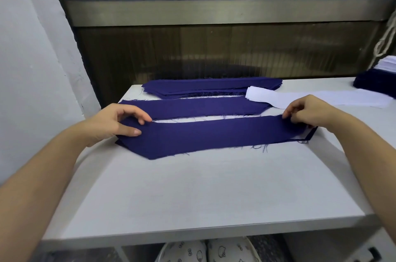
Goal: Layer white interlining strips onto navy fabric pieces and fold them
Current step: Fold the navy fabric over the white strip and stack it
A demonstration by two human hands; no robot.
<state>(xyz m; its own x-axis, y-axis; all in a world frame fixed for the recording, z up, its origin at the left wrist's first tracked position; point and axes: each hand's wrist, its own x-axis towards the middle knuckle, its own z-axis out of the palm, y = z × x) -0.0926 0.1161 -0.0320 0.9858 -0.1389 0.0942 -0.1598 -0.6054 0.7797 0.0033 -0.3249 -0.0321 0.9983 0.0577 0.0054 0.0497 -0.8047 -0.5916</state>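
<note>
Reaching forward from the bottom corners, two bare forearms stretch across a white table point(192, 193). The left hand point(120, 122) grips the left end of the nearest navy fabric piece point(214, 135), with the thumb lying on top and the fingers curled over its far edge. The right hand point(308, 111) pinches the piece's right end at the far edge, fingers bent tight, knuckles up. The piece lies flat between the hands. Just behind it lies a second navy piece point(203, 107), then a navy stack point(210, 87). White interlining strips point(310, 98) lie at the right, near the right hand.
</note>
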